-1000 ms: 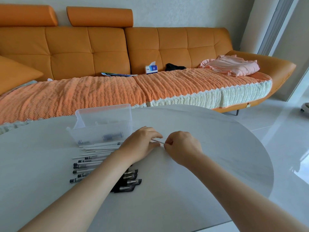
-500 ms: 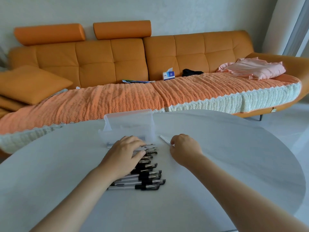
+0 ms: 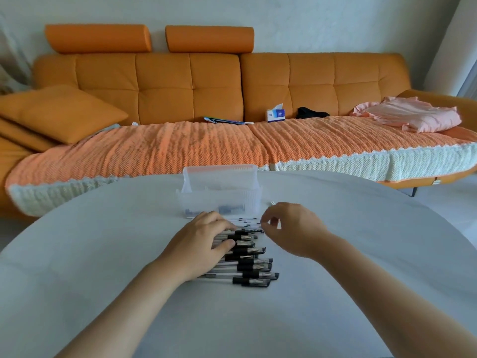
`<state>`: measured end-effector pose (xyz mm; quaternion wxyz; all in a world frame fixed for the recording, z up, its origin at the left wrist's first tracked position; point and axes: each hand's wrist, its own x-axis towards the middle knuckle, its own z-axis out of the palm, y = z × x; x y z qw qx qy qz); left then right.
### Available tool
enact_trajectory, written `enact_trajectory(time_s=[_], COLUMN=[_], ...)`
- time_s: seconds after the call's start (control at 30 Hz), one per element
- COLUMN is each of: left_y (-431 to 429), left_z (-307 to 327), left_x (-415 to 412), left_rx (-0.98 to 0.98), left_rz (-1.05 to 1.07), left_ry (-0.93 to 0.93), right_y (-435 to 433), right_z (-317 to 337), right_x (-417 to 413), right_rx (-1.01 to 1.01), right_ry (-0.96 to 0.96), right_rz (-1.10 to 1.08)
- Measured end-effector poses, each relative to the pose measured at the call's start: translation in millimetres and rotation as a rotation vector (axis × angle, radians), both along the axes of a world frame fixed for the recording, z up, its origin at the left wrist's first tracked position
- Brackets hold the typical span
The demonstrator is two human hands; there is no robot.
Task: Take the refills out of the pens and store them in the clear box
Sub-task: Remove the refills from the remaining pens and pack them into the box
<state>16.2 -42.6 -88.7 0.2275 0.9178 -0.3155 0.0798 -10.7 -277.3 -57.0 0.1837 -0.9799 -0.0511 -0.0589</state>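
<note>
Many pens lie mid-frame under the resting, relaxed left hand, the right hand curled beside (pinching anything? cannot tell); likely next, lifting one pen to empty toward the clear box above.

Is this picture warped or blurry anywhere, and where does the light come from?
Head view: the wide-angle lens stretches the forearms toward the corners and leans the wall edge at right; light is soft and even, its source unseen; the right hand and the pens look slightly smeared.
</note>
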Motion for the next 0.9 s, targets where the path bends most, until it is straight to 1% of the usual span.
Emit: enact_trajectory(time_s=[0.03,0.1,0.2,0.33,0.4,0.47,0.57,0.63,0.7,0.77,0.83,0.9], left_y=[1.3,4.0,9.0,12.6,13.3,12.7,10.0,8.3,7.0,4.8,2.4,1.1], left_z=[0.6,0.4,-2.4,-4.5,-4.4,-3.4,0.3,2.7,3.7,4.3,5.7,8.1], left_x=[-1.7,-5.3,-8.6,-11.2,-11.8,-11.4,-10.4,-10.3,-9.9,-9.4,-9.1,-9.4], left_rx=[-0.002,0.012,0.042,0.041,0.034,0.021,0.009,0.004,-0.002,-0.01,-0.008,0.001], left_rz=[-0.003,-0.009,-0.012,-0.015,-0.021,-0.028,-0.017,0.015,0.045,0.051,0.046,0.043], left_ry=[-0.007,-0.01,0.003,0.018,0.007,-0.016,-0.082,-0.094,-0.061,-0.03,-0.027,-0.04], right_y=[3.4,8.3,11.5,11.6,11.0,9.4,8.3,8.3,9.7,13.3,20.0,27.4], right_z=[3.4,5.5,2.4,0.6,1.3,2.9,2.7,0.9,-1.7,-4.1,-5.7,-6.8], right_x=[-5.1,-12.5,-15.7,-14.8,-13.8,-11.9,-7.5,-5.0,-4.6,-5.8,-6.5,-5.7], right_rx=[0.012,-0.012,-0.073,-0.058,-0.009,0.085,0.188,0.223,0.189,0.078,-0.023,-0.065], right_ry=[0.042,0.113,0.142,0.155,0.149,0.13,0.058,0.022,-0.008,-0.056,-0.107,-0.125], right_rz=[0.067,0.135,0.145,0.143,0.141,0.136,0.124,0.114,0.132,0.188,0.251,0.3])
